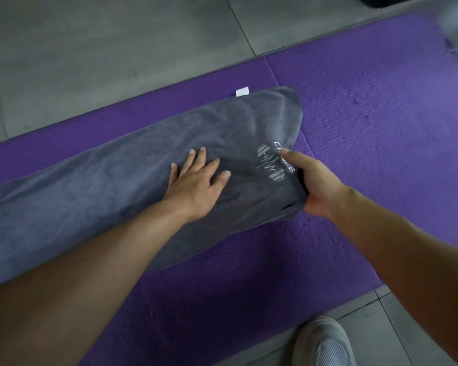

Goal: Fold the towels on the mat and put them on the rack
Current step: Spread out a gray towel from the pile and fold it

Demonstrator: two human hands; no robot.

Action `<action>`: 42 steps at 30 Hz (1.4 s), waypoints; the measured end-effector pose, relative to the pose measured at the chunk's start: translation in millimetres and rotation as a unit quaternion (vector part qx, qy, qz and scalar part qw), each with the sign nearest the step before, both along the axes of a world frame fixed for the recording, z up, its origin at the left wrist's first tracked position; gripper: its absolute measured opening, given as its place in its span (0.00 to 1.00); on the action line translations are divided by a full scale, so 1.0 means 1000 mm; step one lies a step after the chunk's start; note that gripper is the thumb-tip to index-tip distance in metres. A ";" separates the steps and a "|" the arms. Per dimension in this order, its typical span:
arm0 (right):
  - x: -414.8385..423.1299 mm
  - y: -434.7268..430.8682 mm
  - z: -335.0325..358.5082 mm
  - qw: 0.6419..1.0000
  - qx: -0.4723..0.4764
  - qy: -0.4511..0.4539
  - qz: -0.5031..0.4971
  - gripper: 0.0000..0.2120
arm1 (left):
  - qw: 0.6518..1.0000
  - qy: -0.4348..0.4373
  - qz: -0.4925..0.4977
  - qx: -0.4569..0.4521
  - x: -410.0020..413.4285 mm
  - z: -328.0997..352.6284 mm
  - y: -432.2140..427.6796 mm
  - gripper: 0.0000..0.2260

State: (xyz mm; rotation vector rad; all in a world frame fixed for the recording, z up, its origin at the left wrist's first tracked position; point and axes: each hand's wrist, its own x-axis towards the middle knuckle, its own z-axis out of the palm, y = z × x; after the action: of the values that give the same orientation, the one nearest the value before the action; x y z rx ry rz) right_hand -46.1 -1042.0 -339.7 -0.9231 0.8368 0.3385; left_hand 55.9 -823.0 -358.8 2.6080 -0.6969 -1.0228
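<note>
Fingers (199,159) of left hand (196,180) lying straight and spread, pressing flat on grey towel (111,188). Right hand (317,186) gripping towel's right end, thumb on top by white logo (271,162), other fingers curling under the edge. Towel lying lengthwise along purple yoga mat (381,114). Judging crosswise fold in hand: right end needing carrying over to the left, edges matching. Rack not showing.

Dim, flat light; faint shadows on the mat (368,107); blurred top-right corner.
</note>
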 end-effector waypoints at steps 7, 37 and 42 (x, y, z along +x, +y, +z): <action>-0.034 -0.053 -0.006 0.994 -0.008 -0.026 0.103 0.23 | 0.998 -0.040 -0.012 0.039 -0.007 -0.008 -0.004 0.30; -0.096 -0.106 0.004 0.840 -0.425 0.164 0.295 0.20 | 0.985 -0.144 0.058 0.072 -0.035 -0.020 -0.035 0.37; -0.101 -0.108 -0.007 0.816 -0.513 0.145 0.225 0.19 | 0.987 -0.138 0.059 0.060 -0.035 -0.018 -0.035 0.37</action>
State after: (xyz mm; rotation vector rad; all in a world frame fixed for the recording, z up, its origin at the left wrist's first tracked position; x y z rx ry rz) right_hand -146.8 -1149.5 -347.0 -2.1488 1.0881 0.4436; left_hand 21.0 -857.8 -376.8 2.8905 -0.5457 -0.6975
